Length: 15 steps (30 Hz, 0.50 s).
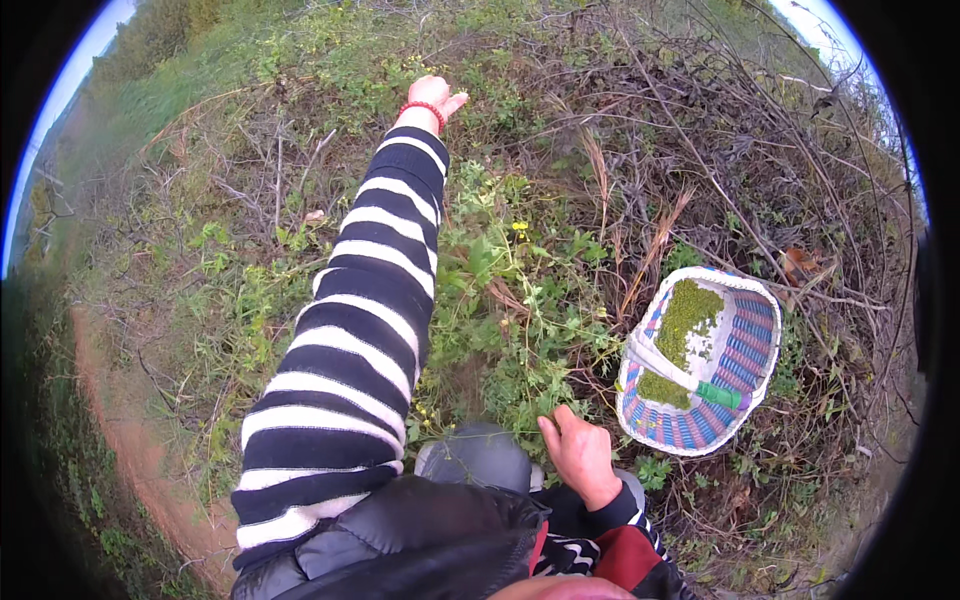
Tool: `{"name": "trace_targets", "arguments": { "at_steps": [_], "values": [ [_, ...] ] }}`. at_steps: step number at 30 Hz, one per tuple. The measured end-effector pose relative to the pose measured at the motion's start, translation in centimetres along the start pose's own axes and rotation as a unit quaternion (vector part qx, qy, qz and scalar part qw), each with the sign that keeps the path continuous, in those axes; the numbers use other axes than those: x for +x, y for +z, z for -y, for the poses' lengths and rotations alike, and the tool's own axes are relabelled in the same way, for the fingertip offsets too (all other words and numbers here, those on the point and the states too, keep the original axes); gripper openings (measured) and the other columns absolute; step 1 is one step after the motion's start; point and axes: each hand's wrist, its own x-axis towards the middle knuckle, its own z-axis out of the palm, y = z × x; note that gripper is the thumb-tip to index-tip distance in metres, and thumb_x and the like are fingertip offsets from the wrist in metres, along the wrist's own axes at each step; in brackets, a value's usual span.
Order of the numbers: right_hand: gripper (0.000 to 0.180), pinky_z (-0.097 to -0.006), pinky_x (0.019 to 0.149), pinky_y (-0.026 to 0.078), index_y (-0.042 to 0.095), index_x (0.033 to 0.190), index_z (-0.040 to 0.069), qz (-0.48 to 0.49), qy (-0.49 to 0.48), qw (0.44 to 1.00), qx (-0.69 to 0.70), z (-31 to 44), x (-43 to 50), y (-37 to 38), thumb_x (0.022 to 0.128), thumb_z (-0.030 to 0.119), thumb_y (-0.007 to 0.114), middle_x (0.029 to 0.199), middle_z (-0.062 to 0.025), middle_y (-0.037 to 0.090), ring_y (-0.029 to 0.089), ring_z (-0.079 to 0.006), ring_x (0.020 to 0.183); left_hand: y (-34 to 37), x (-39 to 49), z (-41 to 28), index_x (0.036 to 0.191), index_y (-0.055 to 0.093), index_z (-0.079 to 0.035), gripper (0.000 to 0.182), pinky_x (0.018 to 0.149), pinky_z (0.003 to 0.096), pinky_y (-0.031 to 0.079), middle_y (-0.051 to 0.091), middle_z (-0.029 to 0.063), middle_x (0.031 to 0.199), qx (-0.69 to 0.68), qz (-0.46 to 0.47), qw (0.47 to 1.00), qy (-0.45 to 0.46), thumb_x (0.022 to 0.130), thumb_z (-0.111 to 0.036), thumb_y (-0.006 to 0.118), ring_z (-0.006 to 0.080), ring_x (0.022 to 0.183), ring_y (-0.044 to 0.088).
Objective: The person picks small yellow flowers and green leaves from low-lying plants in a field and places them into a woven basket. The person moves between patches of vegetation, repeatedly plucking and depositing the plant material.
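My left hand [433, 96], with a red bead bracelet [421, 109] at the wrist, is stretched far forward over leafy plants dotted with small yellow flowers. Its fingertips are partly hidden, so whether they pinch a flower cannot be told. Close to my body, my right hand [583, 455] has its fingers curled beside the green stems of a leafy plant [517, 382]. Whatever may be inside that hand is hidden. To its right, a woven basket [752, 319] rests tilted on the brush. Small yellow-green buds [686, 322] lie on its pale bottom, and its white-and-green handle [664, 364] crosses over them.
Dry, tangled twigs [720, 172] cover the slope on the right, some reaching over the basket's far side. Bare upright sticks [280, 176] stand at the left. A reddish dirt strip [131, 442] runs along the lower left. My knee [480, 454] is below the plants.
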Motion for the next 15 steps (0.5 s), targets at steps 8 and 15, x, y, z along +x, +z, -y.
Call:
{"name": "trace_targets", "arguments": {
  "at_steps": [8,15],
  "values": [
    [0.015,-0.04,0.053,0.047,0.056,0.085,0.003,0.03,0.054,0.996,0.059,-0.4,-2.1,-1.1,0.085,0.018,0.061,0.07,-0.0171,0.06,0.06,-0.0347,0.06,-1.6,4.9,3.8,0.137,0.023,0.003,0.057,0.097,0.0429,0.044,0.03,0.0275,0.134,-0.141,0.007,0.989,-0.036,0.091,-0.009,0.053,0.0379,0.122,0.04],
    [0.015,-0.0398,0.054,0.047,0.057,0.084,0.003,0.021,0.051,0.996,0.068,-0.1,-1.7,-0.9,0.085,0.017,0.061,0.07,-0.0177,0.06,0.06,-0.0351,0.061,-4.8,3.6,4.0,0.078,0.052,-0.007,0.019,0.037,0.0239,0.038,0.051,0.0028,0.066,0.142,-0.066,0.985,-0.074,0.084,-0.018,0.066,0.0125,0.048,0.047]
  ]
}}
